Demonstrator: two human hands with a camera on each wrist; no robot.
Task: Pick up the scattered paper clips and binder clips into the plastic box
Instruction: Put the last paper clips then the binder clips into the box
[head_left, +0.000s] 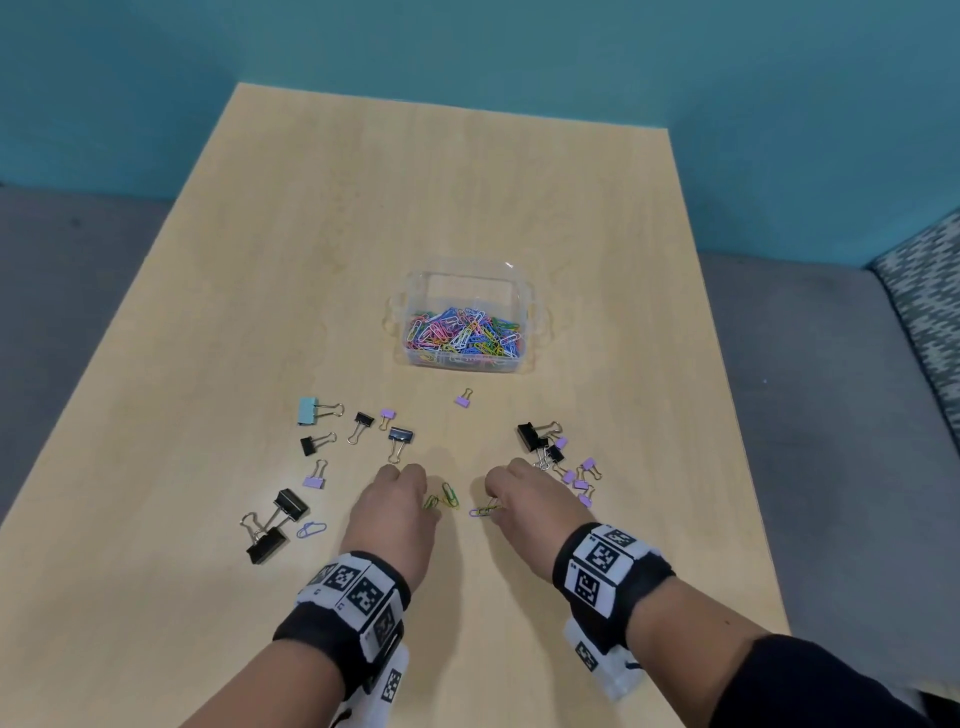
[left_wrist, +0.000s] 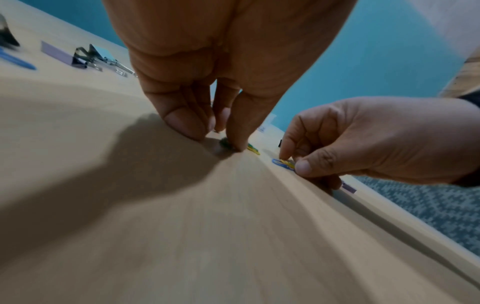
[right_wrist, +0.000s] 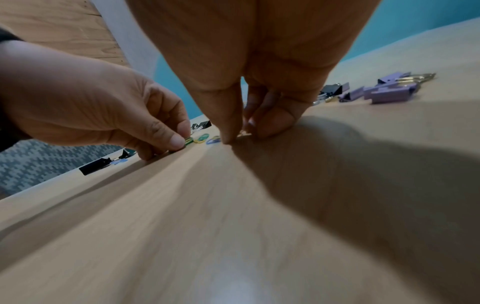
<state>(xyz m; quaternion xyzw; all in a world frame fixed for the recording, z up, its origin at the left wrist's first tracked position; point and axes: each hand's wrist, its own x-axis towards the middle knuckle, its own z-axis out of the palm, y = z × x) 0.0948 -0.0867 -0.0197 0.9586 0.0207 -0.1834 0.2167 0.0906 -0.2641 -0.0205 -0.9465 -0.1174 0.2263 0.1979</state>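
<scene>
The counter (head_left: 467, 197) carries everything, and the plastic box (head_left: 525, 291) stands as the landmark near its middle, already holding a heap of coloured paper clips (head_left: 465, 332). Both hands work on the near side of the box, well apart from it. The left hand (head_left: 395, 512) has its fingers (left_wrist: 187, 123) curled down onto the counter, pinching at a green paper clip (head_left: 449, 494) that lies just to the hand's inner side, its long axis running roughly toward the box. The right hand (head_left: 524, 506) likewise pinches a yellow and purple paper clip pair (head_left: 484, 509) at its own inner side, these lying more crosswise to the box.

Each hand looks nearer its own clip, so the carry to the box probably goes straight forward for both. A lone purple binder clip (head_left: 463, 399) sits just before the box, on that path. Black binder clips (head_left: 280, 519) spread near-left of the box, and a purple and black cluster (head_left: 563, 462) lies near-right, just beside the right hand. A blue paper clip (head_left: 311, 529) rests among the left group.
</scene>
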